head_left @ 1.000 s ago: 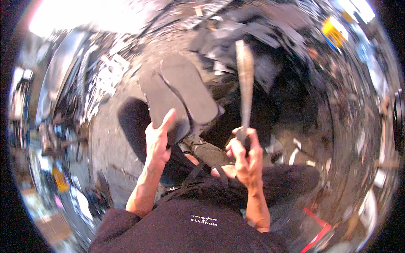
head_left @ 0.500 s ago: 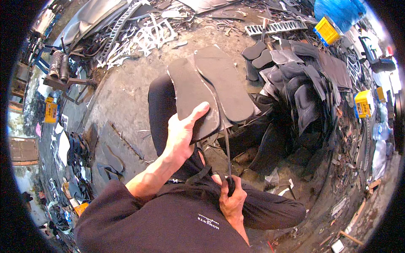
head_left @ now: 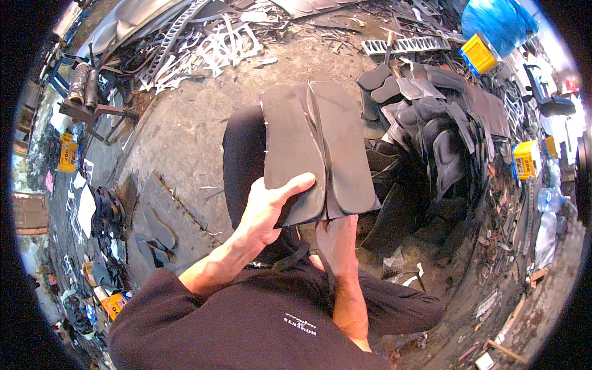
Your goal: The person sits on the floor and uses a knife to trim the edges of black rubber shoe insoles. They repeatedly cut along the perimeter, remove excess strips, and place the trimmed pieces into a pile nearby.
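My left hand (head_left: 265,206) is closed on a dark grey foam sheet (head_left: 287,145), its thumb lying on top near the lower edge and its fingers underneath. A second foam piece (head_left: 345,145), with rounded corners, lies against it on the right. Between the two runs a curved dark gap, wider at the far end. My right hand (head_left: 338,237) is under the near edge of the foam, so its fingers are covered. The long thin knife that it gripped half a second ago is hidden there too. Both pieces rest over my bent leg (head_left: 242,166).
Beyond the foam lie white cut-out scraps (head_left: 228,49) on the concrete floor. To the right is a large heap of dark moulded sole pieces (head_left: 431,135), with paddle-like flat pieces (head_left: 375,77) behind. A metal stand (head_left: 92,111) is at far left; a yellow box (head_left: 478,55) sits at back right.
My right hand has moved up under the foam, taking the knife out of sight. The gap between the foam pieces has opened at the far end. The foam has turned more upright and come slightly nearer.
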{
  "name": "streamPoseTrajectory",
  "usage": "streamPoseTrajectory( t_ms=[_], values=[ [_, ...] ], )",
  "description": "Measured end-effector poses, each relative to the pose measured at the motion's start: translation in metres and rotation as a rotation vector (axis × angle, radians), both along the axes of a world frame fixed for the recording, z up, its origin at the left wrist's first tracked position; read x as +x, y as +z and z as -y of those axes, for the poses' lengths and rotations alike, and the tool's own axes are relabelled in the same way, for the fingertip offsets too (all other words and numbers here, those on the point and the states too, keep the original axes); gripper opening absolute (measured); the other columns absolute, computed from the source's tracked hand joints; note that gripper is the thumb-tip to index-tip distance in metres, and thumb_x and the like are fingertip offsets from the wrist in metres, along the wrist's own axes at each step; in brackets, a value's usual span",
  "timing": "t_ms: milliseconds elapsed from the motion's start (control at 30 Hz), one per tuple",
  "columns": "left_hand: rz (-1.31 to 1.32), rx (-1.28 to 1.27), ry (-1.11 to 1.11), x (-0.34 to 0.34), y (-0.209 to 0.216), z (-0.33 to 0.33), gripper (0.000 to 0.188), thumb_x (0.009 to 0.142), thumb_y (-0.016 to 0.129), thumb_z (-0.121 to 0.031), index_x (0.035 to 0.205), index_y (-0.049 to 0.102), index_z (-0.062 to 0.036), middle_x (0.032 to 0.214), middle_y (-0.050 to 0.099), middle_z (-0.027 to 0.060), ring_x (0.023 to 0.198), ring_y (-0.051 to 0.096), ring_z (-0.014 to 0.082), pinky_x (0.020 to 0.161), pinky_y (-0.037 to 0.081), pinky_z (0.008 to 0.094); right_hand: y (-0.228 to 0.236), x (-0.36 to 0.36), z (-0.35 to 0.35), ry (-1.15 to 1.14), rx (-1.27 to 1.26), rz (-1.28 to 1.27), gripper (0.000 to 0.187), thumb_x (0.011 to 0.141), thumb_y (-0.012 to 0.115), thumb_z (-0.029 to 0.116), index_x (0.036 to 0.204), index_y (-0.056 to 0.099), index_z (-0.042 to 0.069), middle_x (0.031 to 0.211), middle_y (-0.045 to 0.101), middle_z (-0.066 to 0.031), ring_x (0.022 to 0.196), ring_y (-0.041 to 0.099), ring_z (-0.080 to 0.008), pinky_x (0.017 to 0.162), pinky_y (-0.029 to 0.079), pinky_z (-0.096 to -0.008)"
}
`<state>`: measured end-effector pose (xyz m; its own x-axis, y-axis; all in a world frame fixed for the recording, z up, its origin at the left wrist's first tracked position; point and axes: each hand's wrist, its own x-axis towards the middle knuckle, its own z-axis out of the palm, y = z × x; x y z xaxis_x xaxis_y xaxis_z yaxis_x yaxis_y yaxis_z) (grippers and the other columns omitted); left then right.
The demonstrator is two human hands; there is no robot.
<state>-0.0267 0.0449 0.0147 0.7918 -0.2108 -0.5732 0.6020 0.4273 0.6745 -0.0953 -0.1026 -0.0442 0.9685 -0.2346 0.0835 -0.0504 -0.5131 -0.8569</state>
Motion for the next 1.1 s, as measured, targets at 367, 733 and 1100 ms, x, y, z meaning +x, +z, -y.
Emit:
streamPoseTrajectory(
  t_ms=[367, 733, 1100],
  values=[
    [-0.037, -0.049, -0.124, -0.002, 0.011, -0.017, 0.051, 0.087, 0.091, -0.019, 0.128, 0.068, 0.0022, 0.115, 0.076, 0.0115, 0.096, 0.075, 0.0177, 0.086, 0.063, 0.0344, -0.052, 0.039, -0.006, -0.066, 0.953, -0.074, 0.041, 0.110, 0.060, 0.030, 0.140, 0.062, 0.002, 0.133, 0.067, -0.0110, 0.116, 0.064, -0.0196, 0.094, 0.055, -0.0327],
    [0.054, 0.043, -0.241, -0.018, -0.005, -0.039, 0.044, 0.091, 0.088, -0.021, 0.125, 0.071, 0.0006, 0.113, 0.075, 0.0056, 0.099, 0.070, 0.0127, 0.089, 0.059, 0.0321, -0.013, 0.097, 0.003, 0.005, 0.736, -0.070, 0.041, 0.107, 0.064, 0.036, 0.125, 0.067, 0.000, 0.117, 0.073, -0.0056, 0.103, 0.064, -0.0159, 0.096, 0.051, -0.0347],
    [-0.013, -0.029, -0.189, 0.051, -0.027, -0.012, 0.037, 0.106, 0.068, -0.047, 0.116, 0.071, -0.0118, 0.096, 0.072, 0.0001, 0.076, 0.066, 0.0119, 0.068, 0.058, 0.0337, 0.044, -0.034, 0.006, -0.026, 1.009, -0.331, 0.044, 0.100, 0.080, 0.038, 0.124, 0.064, 0.005, 0.093, 0.069, 0.0005, 0.071, 0.057, -0.0052, 0.060, 0.047, -0.0240]
  ],
)
